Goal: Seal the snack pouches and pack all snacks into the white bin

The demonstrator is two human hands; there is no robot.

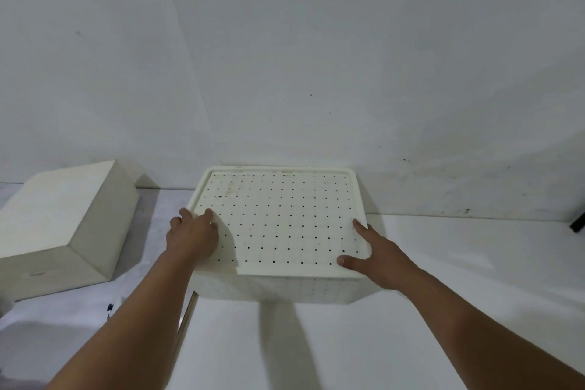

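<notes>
Both hands are on the white bin's perforated lid [285,222]: left hand [193,236] flat near its left edge, right hand [376,258] gripping the near right corner.

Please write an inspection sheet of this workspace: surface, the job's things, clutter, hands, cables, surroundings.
Surface: white table, bare in front.
Job's things: white bin with perforated lid on top; no snacks or pouches seen.
Clutter: cream box at left; small dark object beside the left forearm, unclear.
Hands: left hand on the lid's left edge; right hand at its near right corner.
Cables: nothing seen.
Surroundings: white wall, lightly marked; dark object at far right edge.
</notes>
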